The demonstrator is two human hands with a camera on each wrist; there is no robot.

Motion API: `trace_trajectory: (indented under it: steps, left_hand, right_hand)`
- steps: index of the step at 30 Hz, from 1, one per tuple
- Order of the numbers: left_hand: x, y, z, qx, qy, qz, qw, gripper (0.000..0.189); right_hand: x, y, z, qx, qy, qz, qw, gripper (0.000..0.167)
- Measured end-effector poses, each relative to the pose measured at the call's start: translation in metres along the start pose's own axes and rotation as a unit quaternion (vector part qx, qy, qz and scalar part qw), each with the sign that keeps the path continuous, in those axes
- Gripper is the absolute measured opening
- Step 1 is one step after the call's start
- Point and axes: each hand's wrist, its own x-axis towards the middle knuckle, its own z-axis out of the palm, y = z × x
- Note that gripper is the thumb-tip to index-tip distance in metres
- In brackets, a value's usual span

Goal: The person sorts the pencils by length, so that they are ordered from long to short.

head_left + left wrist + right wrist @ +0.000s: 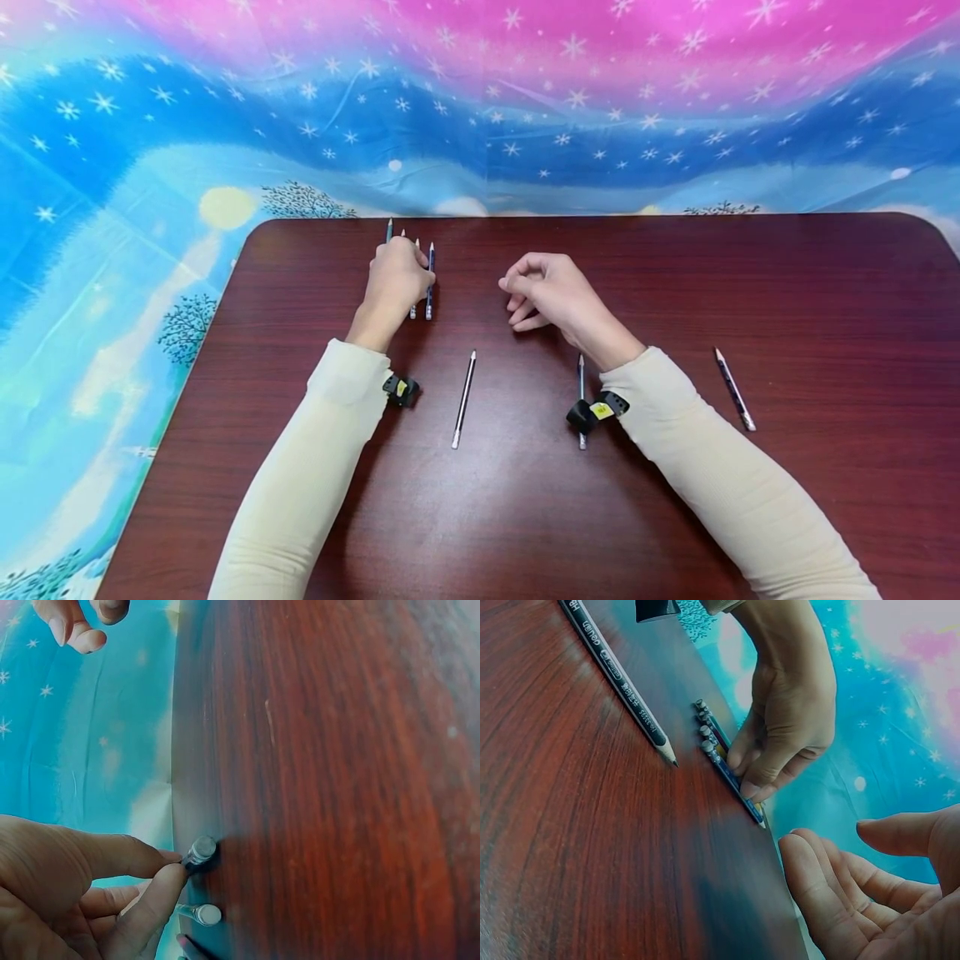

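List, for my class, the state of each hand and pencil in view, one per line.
Left hand, pinching the group's rightmost pencil
Right hand, raised, fingers loosely bent, holding nothing
Four grouped pencils, side by side, sharpened
Striped pencil, lying alone, sharpened
Pencil under right wrist camera, lying flat, partly hidden
Far-right pencil, lying slanted, sharpened

A: Pencils?
B: Row of four pencils (pixel 412 309) near the desk's (pixel 495 533) far edge, toward its left corner, tips to that edge. Rightmost: dark blue pencil (pixel 430 298).
A: Loose ones?
B: Three, well apart, tips far-edge-ward: black-and-white pencil (pixel 464 400), blue pencil (pixel 581 373) partly hidden, dark pencil (pixel 734 390) nearest right edge, slanted.
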Motion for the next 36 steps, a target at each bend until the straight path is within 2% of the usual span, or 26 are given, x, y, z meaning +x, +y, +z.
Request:
trace_trajectory:
  steps: [9,19,29,33,36]
  left_hand:
    - [-0.0015,-0.0002,-0.0004,0.001,0.003,0.005,1.0000,0.011]
    - [-0.0015,0.0000,-0.0012,0.005,-0.005,-0.004,1.0000,0.007]
    - [-0.0008,-0.0009,0.0006,0.002,-0.013,-0.005,0.9999,0.012]
    - [-0.0009,-0.0012,0.0002,0.007,-0.009,0.000,0.9999,0.007]
    - [-0.0017,-0.0010,-0.0005,0.006,-0.007,0.001,1.0000,0.013]
  right_hand:
    - [-0.0006,-0.0005,0.0012,0.009,0.003,-0.001,1.0000,0.011]
    - [0.0002,0.0018,0.0002,0.005,-0.002,0.001,1.0000,0.020]
    - [-0.0012,0.0006,0.0002,0.006,0.001,0.002,1.0000,0.018]
    - [-0.0008,0.0009,0.0004,0.007,0.001,0.001,1.0000,0.017]
    - [-0.0005,0.0013,0.0005,0.006,0.002,0.000,1.0000,0.016]
